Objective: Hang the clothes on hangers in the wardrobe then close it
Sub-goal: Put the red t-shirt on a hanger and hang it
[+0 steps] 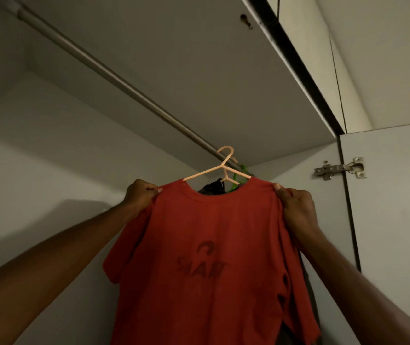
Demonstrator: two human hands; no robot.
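Observation:
A red T-shirt [213, 257] with a faint dark print hangs on a pale pink hanger [220, 168], whose hook sits at the metal wardrobe rail [114, 78]. My left hand [140, 195] pinches the shirt's left shoulder. The right shoulder is gripped by my right hand [296, 207]. Both arms reach up into the wardrobe. Behind the collar a dark garment [212, 186] and a green hanger [236, 179] show on the same rail.
The wardrobe's white top panel [199, 58] is close above the rail. The right side wall carries a metal door hinge [339, 168]. The back wall [37, 170] is bare on the left, and the rail is free along its left stretch.

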